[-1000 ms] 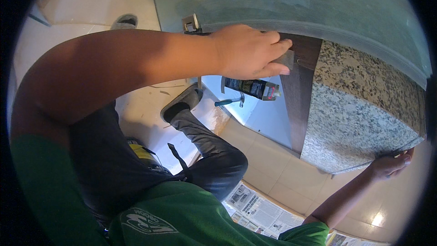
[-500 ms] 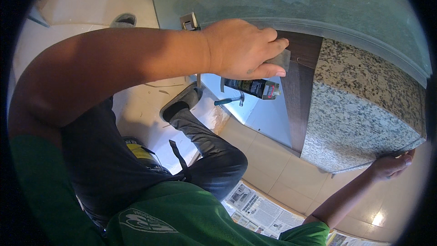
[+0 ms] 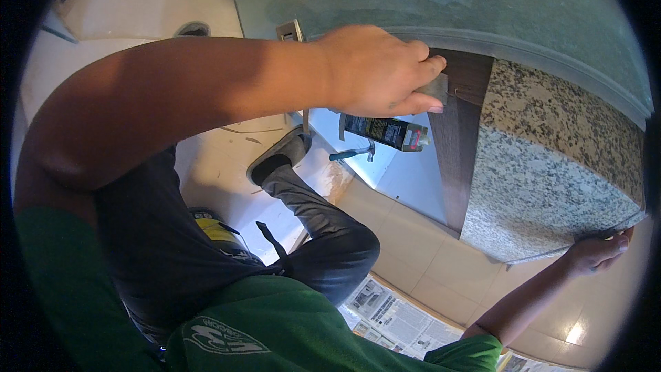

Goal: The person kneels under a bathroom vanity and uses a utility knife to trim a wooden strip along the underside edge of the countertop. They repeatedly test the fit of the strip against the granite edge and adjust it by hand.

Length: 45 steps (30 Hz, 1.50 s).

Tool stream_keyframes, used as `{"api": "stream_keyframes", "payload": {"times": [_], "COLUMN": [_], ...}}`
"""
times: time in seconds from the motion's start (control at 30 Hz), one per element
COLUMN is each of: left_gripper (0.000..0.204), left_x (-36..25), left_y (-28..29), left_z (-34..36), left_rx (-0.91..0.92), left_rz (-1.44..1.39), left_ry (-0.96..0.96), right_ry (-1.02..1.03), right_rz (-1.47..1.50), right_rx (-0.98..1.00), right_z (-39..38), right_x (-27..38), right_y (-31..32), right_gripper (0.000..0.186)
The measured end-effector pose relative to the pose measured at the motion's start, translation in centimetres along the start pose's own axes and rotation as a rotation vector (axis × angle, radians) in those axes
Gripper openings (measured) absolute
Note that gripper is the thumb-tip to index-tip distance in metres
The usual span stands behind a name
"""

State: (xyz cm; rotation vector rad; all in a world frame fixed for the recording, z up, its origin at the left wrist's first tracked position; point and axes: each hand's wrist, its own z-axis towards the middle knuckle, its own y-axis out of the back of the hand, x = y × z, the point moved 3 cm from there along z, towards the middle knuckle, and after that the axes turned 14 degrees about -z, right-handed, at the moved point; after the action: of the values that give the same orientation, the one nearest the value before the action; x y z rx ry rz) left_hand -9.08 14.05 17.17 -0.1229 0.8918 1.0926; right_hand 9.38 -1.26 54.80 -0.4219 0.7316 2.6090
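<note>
My left hand (image 3: 382,72) reaches across the top of a brown wood-grain panel (image 3: 458,145), thumb and fingers closed on a thin flat grey piece (image 3: 436,88). Most of that piece is hidden under the palm, so its kind does not show. To the right is a speckled granite slab (image 3: 533,182) with a browner upper face. At its lower right corner my right hand (image 3: 597,253) has its fingers curled round the edge. Below my left wrist a black rectangular tin (image 3: 385,131) with a short spout lies beside a hammer (image 3: 354,153).
A greenish glass panel (image 3: 468,0) spans the top. Beneath my left arm are my bent leg (image 3: 313,203) and a black-and-yellow can (image 3: 219,229). Newspaper sheets (image 3: 399,317) lie on the tiled floor (image 3: 420,248). Thin offcuts (image 3: 255,129) are scattered near my shoe.
The whole view has shifted slightly, with things sitting a little further right. My left hand has slid slightly rightward with the grey piece. My right hand stays at the granite corner.
</note>
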Motion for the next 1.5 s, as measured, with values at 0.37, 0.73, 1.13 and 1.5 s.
{"api": "stream_keyframes", "payload": {"times": [0.37, 0.73, 1.13, 1.5], "left_gripper": [0.061, 0.063, 0.065, 0.063], "left_x": [-0.1, -0.3, -0.6, -0.7], "left_y": [-0.6, -0.4, -0.3, -0.7], "left_z": [0.5, -0.3, -0.1, 0.3], "left_rx": [-0.019, 0.006, -0.062, -0.099], "left_rz": [-0.015, -0.062, -0.02, 0.002], "left_ry": [0.063, -0.01, -0.081, -0.042], "right_ry": [0.0, 0.002, 0.033, 0.026], "right_rz": [0.001, 0.077, 0.076, 0.057], "right_rx": [0.004, 0.078, 0.06, 0.045], "right_z": [-0.2, 0.1, 0.2, 0.3], "right_x": [0.8, -0.7, 0.1, -0.9], "right_y": [-0.2, -0.1, -0.3, -0.1], "right_gripper": [0.074, 0.073, 0.069, 0.072]}}
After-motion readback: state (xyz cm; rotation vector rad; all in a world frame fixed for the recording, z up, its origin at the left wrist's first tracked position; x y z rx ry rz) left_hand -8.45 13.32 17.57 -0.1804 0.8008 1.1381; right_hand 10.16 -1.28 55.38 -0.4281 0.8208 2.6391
